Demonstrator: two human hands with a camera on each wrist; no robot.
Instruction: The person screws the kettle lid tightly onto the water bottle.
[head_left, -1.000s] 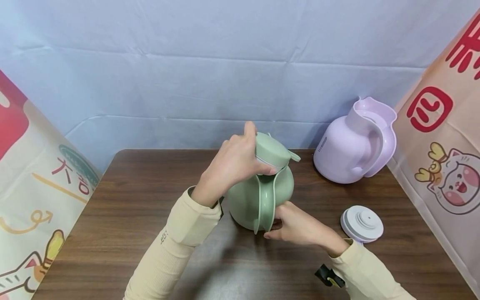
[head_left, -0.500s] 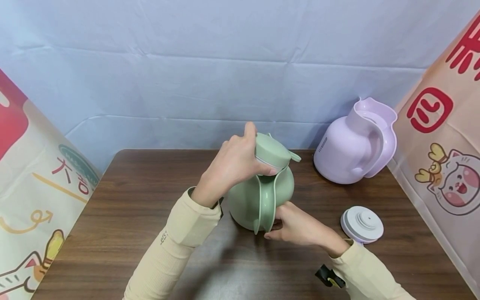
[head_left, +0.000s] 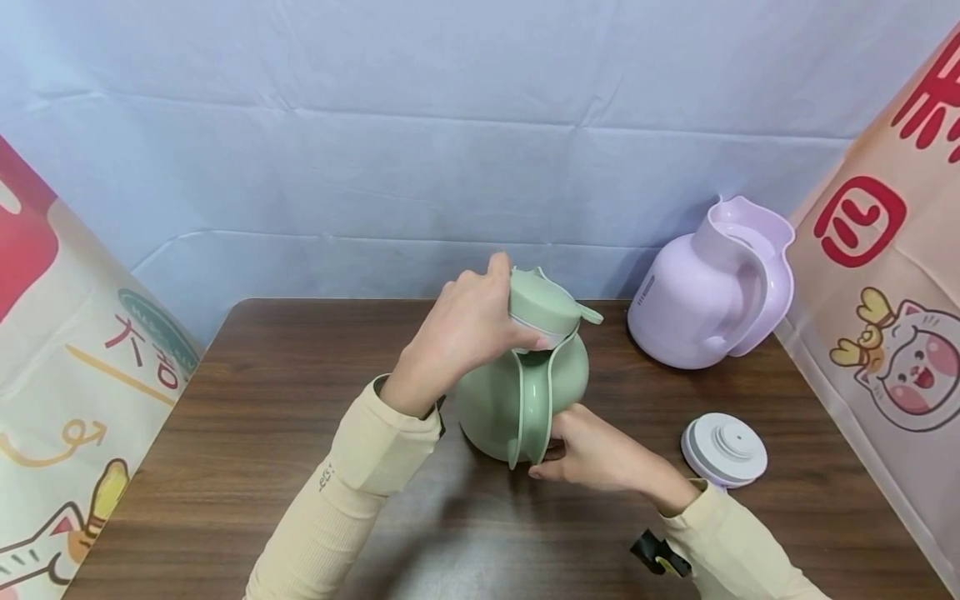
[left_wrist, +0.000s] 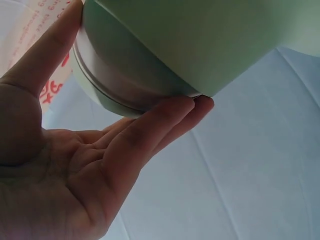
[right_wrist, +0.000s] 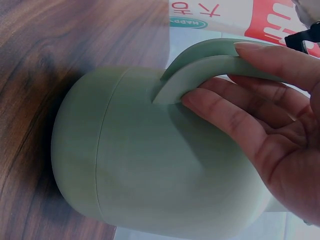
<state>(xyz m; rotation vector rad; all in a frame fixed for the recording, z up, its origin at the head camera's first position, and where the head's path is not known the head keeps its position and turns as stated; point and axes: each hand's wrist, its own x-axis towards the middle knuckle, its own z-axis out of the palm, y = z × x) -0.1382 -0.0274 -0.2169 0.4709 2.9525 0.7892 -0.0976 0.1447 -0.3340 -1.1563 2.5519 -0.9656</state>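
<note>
A green thermos jug (head_left: 491,400) stands on the table in the head view. Its green lid (head_left: 543,300), with a pale band round the lower part, sits tilted at the mouth. My left hand (head_left: 468,321) grips this lid from the left, thumb at the near side and fingers on the far side; the left wrist view shows fingertips against the lid's band (left_wrist: 115,75). Low on the jug, my right hand (head_left: 592,446) holds the handle (head_left: 534,408). In the right wrist view the thumb lies along the handle's outside and the fingers are tucked behind it.
At the back right stands a lilac thermos jug (head_left: 686,300) with its mouth uncovered. Its white and lilac lid (head_left: 727,450) lies upside down near my right forearm. A pale blue cloth (head_left: 375,183) hangs behind the wooden table (head_left: 262,400), with printed cloths at both sides.
The left hand's raised finger has dropped slightly and the green lid appears to have turned a little in its grip. The right hand and the jug have stayed still.
</note>
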